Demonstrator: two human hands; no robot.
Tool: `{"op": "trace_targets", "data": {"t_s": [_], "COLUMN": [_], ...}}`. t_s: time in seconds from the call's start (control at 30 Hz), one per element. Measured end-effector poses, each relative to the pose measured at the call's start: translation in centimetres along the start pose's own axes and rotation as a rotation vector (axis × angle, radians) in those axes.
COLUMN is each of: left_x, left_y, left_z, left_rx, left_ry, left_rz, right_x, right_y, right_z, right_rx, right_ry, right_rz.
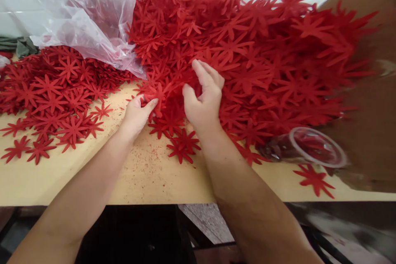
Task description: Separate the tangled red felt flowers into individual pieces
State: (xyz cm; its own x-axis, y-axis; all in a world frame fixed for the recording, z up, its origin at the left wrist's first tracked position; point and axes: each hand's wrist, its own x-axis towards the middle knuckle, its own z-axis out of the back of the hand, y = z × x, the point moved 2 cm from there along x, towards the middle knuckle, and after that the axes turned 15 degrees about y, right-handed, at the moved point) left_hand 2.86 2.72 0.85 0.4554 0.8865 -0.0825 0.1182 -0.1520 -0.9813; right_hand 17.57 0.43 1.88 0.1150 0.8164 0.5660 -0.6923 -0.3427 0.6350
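Lol from here the left hand (137,113) has its grip pinched on a red flower cutout (160,93), probably by the petals since they're thin, back from the front edge of the bench (145,185), while the right hand (204,103) is slack-gripped by the heap (247,57), likely banked rearward for elbow room.

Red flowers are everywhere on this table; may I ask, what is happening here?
A person is handling the flowers with bare hands. The left hand pinches one flower between thumb and fingers. The right hand is open, its fingers curved, in front of the big pile. A smaller pile lies to the left, by a plastic bag. A clear cup lies on its side at the right.
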Motion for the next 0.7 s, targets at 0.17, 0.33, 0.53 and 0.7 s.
{"op": "trace_targets", "data": {"t_s": [0.17, 0.33, 0.53, 0.7], "left_x": [0.1, 0.0, -0.2, -0.2], "left_y": [0.2, 0.2, -0.3, -0.2], "left_z": [-0.2, -0.5, -0.2, -0.1], "left_rx": [-0.050, -0.032, 0.037, 0.034], "left_ry": [0.080, 0.155, 0.061, 0.028], "left_rz": [-0.067, -0.023, 0.010, -0.021], "right_x": [-0.5, -0.3, 0.1, 0.2], "right_y": [0.9, -0.2, -1.9, -3.3], "right_z": [-2.4, -3.1, -2.7, -2.5], "right_rx": [0.276, 0.377, 0.349, 0.222], "right_ry": [0.279, 0.290, 0.179, 0.056], "right_rz": [-0.062, -0.116, -0.097, -0.084]}}
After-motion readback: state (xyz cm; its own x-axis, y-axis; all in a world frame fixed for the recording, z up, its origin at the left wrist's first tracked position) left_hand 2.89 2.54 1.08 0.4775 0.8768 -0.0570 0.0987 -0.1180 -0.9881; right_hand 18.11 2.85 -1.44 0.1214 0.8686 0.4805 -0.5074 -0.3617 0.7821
